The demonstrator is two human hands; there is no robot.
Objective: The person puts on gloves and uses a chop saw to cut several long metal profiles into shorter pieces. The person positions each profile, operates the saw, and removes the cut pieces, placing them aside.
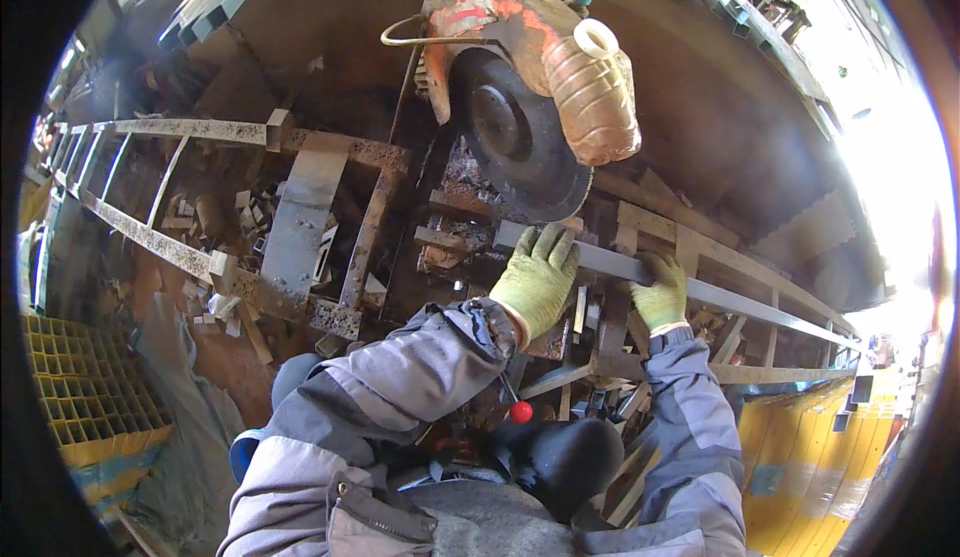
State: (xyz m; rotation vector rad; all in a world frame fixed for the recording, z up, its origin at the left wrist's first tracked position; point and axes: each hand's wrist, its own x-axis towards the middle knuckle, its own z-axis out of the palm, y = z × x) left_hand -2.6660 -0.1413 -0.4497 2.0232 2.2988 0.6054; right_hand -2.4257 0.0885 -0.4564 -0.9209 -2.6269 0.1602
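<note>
A long grey square metal tube (610,264) lies across the saw bed, its left end just below the dark round saw blade (500,122). My left hand (540,275), in a yellow-green work glove, grips the tube near that end, fingers laid over its top. Farther right, my right hand (660,294), gloved alike, is closed around the same tube; its thumb side is partly hidden. The blade sits under a worn orange guard (490,12), its lower edge close above the tube and my left fingertips. A dirty cut plastic bottle (592,92) hangs beside the guard.
A lever with a red knob (520,412) stands close to my lap. Rusty frame rails (180,129) run to the left, over scattered offcuts (255,207). Another support frame (760,257) extends right. Stacked yellow tubes (90,377) stand lower left, yellow material (810,437) lower right.
</note>
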